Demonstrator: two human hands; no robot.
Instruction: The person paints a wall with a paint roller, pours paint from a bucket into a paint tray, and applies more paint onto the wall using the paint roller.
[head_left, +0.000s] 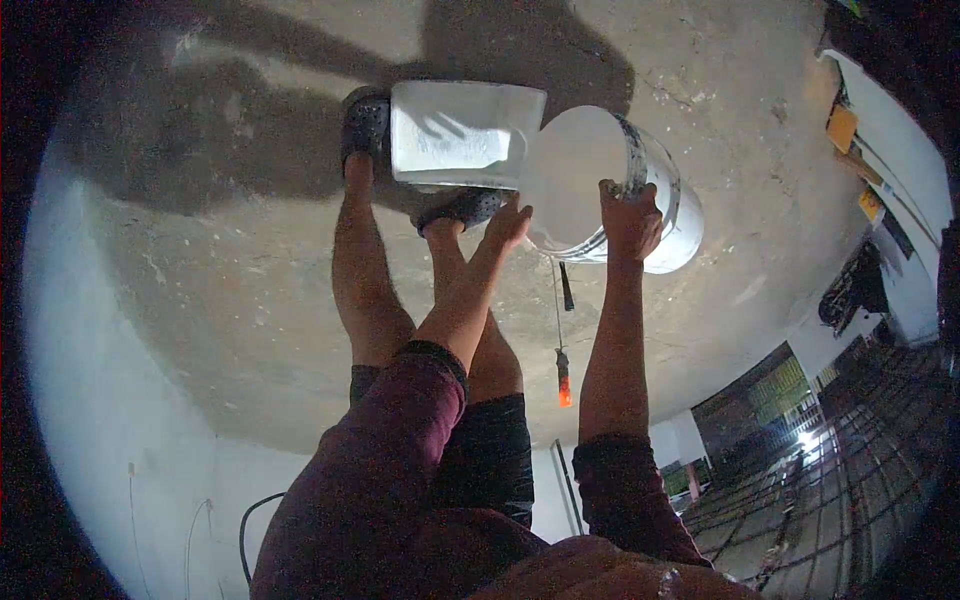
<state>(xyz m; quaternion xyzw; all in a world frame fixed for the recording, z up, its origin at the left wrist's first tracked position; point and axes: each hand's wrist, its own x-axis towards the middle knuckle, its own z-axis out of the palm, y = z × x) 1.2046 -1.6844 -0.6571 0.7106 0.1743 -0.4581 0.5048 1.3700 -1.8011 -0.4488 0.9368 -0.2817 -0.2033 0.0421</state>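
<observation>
A white bucket [672, 215] lies tilted on its side, its pale round mouth facing left toward a white rectangular basin [400, 135]. The basin rests on the floor by my feet, and a bright reflection shows inside it. My right hand [632, 222] is closed on the bucket's near rim, which has dark marks along it. My left hand [508, 226] is closed at the bucket's left edge, close to the basin's near corner. Its fingertips are partly hidden. Whether liquid is passing between the two containers I cannot tell.
My feet in dark perforated clogs [366, 122] stand beside and just below the basin. A thin tool with an orange end [564, 388] lies on the concrete floor [250, 300]. Yellowish pieces [842, 130] sit at the right, and a dark grid [830, 480] fills the lower right.
</observation>
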